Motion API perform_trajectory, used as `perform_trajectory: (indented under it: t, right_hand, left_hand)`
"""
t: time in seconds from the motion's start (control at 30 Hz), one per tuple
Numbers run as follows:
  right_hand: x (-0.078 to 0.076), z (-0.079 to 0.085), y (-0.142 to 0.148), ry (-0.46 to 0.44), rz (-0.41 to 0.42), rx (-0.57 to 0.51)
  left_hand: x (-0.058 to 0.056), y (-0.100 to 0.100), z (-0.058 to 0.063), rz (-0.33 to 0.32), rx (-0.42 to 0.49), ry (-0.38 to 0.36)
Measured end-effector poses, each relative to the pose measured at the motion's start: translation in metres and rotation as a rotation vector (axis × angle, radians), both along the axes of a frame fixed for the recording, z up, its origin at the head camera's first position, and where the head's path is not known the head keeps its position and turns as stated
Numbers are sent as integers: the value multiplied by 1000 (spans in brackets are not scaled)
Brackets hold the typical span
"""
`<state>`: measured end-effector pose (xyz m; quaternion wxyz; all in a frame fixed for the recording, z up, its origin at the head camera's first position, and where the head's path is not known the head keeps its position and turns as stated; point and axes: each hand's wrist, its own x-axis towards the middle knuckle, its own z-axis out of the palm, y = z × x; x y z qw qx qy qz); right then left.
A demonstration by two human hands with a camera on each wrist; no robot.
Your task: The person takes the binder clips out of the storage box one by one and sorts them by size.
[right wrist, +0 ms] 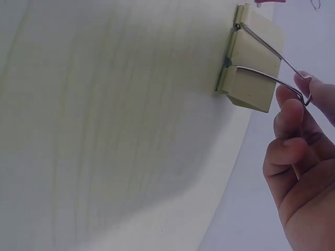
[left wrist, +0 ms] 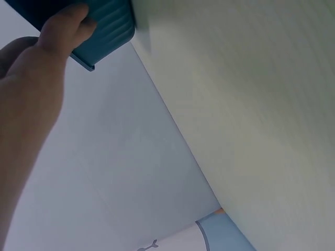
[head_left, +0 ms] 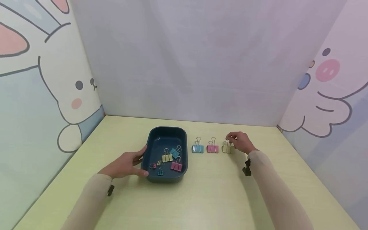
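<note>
Table (head_left: pixel 212 201): pale yellow top, faint grain in the right wrist view.
Room: plain pale back wall (head_left: pixel 201 64); rabbit panel (head_left: pixel 69 83) left, pig panel (head_left: pixel 327 70) right.
Tray (head_left: pixel 167 179): dark blue, six binder clips (head_left: pixel 167 158) inside; left hand (head_left: pixel 123 164) grips its left side.
Row, right of tray: blue clip (head_left: pixel 197 149), pink clip (head_left: pixel 212 149), yellow clip (head_left: pixel 226 149).
Right hand (head_left: pixel 241 142): thumb and finger pinched on the yellow clip's wire handle.
Left wrist view only: tray's ribbed outer wall (left wrist: pixel 112 26).
Right wrist view only: handle's full loop, shown close.
</note>
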<state>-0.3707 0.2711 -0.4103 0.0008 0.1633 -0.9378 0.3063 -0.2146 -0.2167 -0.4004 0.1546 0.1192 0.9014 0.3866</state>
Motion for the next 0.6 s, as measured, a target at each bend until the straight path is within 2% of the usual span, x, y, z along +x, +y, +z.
perform_trajectory:
  t: [0.27,0.6]
  right_hand:
    - [2,0,-2,63,-27,-14]
    - [2,17,-17,194,-29,-3]
  left_hand:
    - [0,0,1,-4,7,8]
    - [1,0,-1,-3,-2,17]
